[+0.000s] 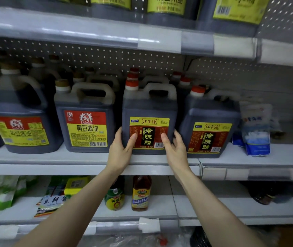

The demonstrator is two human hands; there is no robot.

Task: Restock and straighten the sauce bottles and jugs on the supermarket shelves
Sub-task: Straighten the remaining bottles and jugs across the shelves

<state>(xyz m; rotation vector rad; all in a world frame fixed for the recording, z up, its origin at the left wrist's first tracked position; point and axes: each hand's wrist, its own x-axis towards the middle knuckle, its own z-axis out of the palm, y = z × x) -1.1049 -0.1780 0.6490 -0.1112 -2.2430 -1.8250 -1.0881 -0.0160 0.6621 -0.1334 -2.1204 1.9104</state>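
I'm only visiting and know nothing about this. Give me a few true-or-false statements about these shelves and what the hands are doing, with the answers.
1. The left hand and right hand grip the same vinegar jug, one on each side. True.
2. That jug's cap is brown. False: it is red.
3. A second vinegar jug with the same label stands to its right. True.
4. The soy sauce jugs stand to the right of the gripped jug. False: they stand to its left.
5. A cooking wine bottle stands on the lower shelf. True.
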